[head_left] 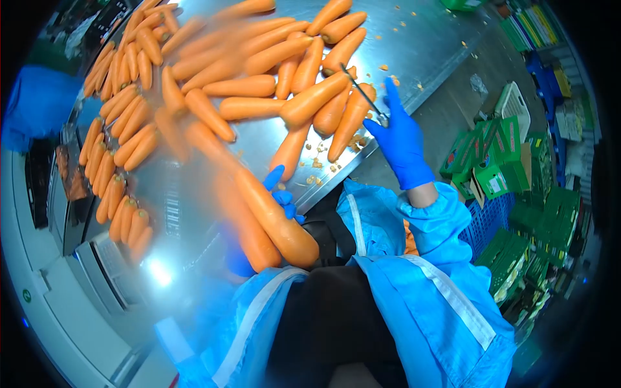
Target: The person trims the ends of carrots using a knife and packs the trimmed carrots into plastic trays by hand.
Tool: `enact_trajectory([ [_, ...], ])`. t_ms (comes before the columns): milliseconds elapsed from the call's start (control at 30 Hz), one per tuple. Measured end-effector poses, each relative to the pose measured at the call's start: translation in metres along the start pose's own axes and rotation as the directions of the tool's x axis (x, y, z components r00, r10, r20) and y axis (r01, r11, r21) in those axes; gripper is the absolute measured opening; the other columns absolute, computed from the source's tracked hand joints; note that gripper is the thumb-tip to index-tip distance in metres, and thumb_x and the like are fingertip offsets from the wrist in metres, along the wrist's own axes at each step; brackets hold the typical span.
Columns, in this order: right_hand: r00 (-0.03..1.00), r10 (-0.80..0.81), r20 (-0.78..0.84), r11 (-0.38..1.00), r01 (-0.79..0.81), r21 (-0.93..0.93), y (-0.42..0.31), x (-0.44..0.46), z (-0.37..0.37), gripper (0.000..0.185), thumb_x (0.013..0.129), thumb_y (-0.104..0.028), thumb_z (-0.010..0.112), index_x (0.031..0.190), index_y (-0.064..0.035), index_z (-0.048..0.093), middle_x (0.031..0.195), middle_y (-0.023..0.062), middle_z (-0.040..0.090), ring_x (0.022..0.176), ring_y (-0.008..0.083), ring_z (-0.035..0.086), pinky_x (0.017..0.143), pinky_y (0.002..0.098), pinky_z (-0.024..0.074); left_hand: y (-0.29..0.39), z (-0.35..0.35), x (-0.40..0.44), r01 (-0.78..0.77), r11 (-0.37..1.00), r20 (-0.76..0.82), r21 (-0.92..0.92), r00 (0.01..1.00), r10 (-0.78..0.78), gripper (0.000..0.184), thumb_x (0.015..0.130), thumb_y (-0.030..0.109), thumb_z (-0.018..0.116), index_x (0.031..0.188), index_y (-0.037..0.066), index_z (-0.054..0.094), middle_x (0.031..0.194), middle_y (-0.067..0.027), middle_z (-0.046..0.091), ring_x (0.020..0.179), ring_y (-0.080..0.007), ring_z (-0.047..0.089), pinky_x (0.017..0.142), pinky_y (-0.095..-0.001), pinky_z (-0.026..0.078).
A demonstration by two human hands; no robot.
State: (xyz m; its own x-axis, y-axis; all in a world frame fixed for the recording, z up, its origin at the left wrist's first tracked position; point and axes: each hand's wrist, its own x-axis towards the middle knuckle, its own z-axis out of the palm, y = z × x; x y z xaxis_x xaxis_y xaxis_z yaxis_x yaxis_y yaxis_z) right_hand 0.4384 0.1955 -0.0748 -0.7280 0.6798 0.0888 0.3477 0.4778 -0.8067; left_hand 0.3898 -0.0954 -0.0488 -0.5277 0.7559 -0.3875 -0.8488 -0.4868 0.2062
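Note:
My left hand [283,195], in a blue glove, is wrapped around large carrots [275,213] close to my body. At least two lie side by side in it, and its fingertips show over their right side. A small knife [363,93] sits in my gloved right hand [402,142], beyond the table's near edge. Its dark blade points up and left, in front of a carrot [353,123] on the table. Part of that hand's grip on the handle is hidden. Loose carrots [259,107] lie in a heap on the metal table [414,48].
Smaller carrots [123,155] lie in rows on the left. Orange trimmings [317,164] are scattered near the table edge. Green crates [550,220] and green boxes [495,155] stand on the right, by a blue crate [485,223]. A blurred patch covers part of the left side.

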Motion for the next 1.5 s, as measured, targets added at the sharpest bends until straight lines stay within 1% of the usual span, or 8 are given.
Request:
enact_trajectory([
  [67, 0.983, -0.156, -0.094, 0.972, 0.136, -0.190, 0.011, -0.011, 0.009, 0.047, 0.086, -0.028, 0.073, 0.128, -0.0096, 0.062, 0.092, 0.0091, 0.071, 0.078, 0.0136, 0.067, 0.071, 0.0319, 0.0539, 0.004, -0.016, -0.009, -0.108, 0.993, -0.023, 0.045, 0.994, 0.109, 0.072, 0.099, 0.048, 0.048, 0.151, 0.004, 0.025, 0.113, -0.0112, 0.060, 0.094, -0.0238, 0.060, 0.092, -0.0392, 0.049],
  [233, 0.726, 0.188, 0.662, 0.881, -0.422, 0.213, -0.047, -0.058, 0.038, 0.062, 0.084, -0.018, 0.071, 0.142, -0.0080, 0.049, 0.132, 0.0072, 0.059, 0.093, 0.0176, 0.066, 0.080, 0.0288, 0.0515, 0.036, -0.025, -0.013, -0.361, 0.928, -0.042, 0.097, 0.930, 0.366, 0.059, 0.102, 0.042, 0.042, 0.149, 0.008, 0.031, 0.123, -0.0113, 0.057, 0.105, -0.0241, 0.058, 0.096, -0.0392, 0.049],
  [367, 0.613, -0.248, 0.750, 0.663, -0.457, 0.593, -0.084, -0.102, 0.096, 0.082, 0.079, -0.009, 0.078, 0.150, -0.0102, 0.036, 0.142, 0.0057, 0.052, 0.115, 0.0144, 0.057, 0.086, 0.0277, 0.0522, 0.071, -0.064, -0.019, -0.500, 0.865, 0.066, 0.033, 0.865, 0.497, 0.104, 0.068, 0.046, 0.071, 0.151, 0.006, 0.023, 0.130, -0.0121, 0.053, 0.117, -0.0321, 0.054, 0.109, -0.0526, 0.038],
  [633, 0.520, -0.047, 0.853, 0.717, -0.576, 0.391, -0.142, -0.099, 0.152, 0.062, 0.082, -0.013, 0.077, 0.139, -0.0123, 0.053, 0.098, 0.0020, 0.064, 0.067, 0.0031, 0.054, 0.057, 0.0203, 0.0453, 0.124, -0.123, -0.073, -0.553, 0.787, -0.208, 0.276, 0.765, 0.610, 0.096, 0.068, 0.042, 0.071, 0.147, 0.004, 0.032, 0.131, -0.0144, 0.050, 0.117, -0.0315, 0.053, 0.106, -0.0474, 0.042],
  [833, 0.553, -0.040, 0.832, 0.901, -0.341, 0.270, -0.155, -0.056, 0.183, 0.049, 0.079, -0.019, 0.078, 0.124, -0.0093, 0.062, 0.092, 0.0038, 0.066, 0.069, 0.0087, 0.060, 0.060, 0.0247, 0.0508, 0.183, -0.171, -0.115, -0.272, 0.403, -0.298, 0.874, 0.355, 0.886, 0.071, 0.074, 0.015, 0.074, 0.137, 0.002, 0.044, 0.123, -0.0139, 0.055, 0.107, -0.0222, 0.058, 0.090, -0.0382, 0.049],
  [1000, 0.327, -0.013, 0.945, 0.933, -0.337, 0.129, -0.191, -0.041, 0.246, 0.050, 0.079, -0.028, 0.077, 0.121, -0.0056, 0.063, 0.086, 0.0060, 0.066, 0.063, 0.0109, 0.060, 0.057, 0.0247, 0.0503, 0.225, -0.176, -0.093, 0.161, -0.367, 0.225, 0.916, 0.552, 0.803, 0.059, 0.081, 0.026, 0.076, 0.128, -0.001, 0.052, 0.113, -0.0133, 0.060, 0.102, -0.0240, 0.059, 0.087, -0.0358, 0.049],
  [1167, 0.392, -0.076, 0.917, 0.905, -0.360, 0.228, -0.189, -0.053, 0.296, 0.053, 0.083, -0.030, 0.074, 0.124, -0.0006, 0.061, 0.081, 0.0078, 0.065, 0.059, 0.0132, 0.061, 0.055, 0.0256, 0.0503, 0.240, -0.179, -0.062, 0.235, -0.334, 0.040, 0.913, 0.762, 0.646, 0.069, 0.083, 0.043, 0.073, 0.132, -0.001, 0.052, 0.123, -0.0230, 0.058, 0.111, -0.0387, 0.057, 0.094, -0.0427, 0.046],
  [1500, 0.366, 0.047, 0.929, 0.863, -0.483, 0.146, -0.135, -0.084, 0.240, 0.041, 0.089, -0.021, 0.068, 0.126, -0.0048, 0.062, 0.090, 0.0064, 0.066, 0.057, 0.0102, 0.060, 0.053, 0.0238, 0.0499, 0.211, -0.214, -0.045, 0.297, -0.543, 0.233, 0.785, 0.671, 0.704, 0.105, 0.070, 0.056, 0.077, 0.148, 0.001, 0.032, 0.133, -0.0225, 0.053, 0.117, -0.0405, 0.054, 0.099, -0.0474, 0.043],
])
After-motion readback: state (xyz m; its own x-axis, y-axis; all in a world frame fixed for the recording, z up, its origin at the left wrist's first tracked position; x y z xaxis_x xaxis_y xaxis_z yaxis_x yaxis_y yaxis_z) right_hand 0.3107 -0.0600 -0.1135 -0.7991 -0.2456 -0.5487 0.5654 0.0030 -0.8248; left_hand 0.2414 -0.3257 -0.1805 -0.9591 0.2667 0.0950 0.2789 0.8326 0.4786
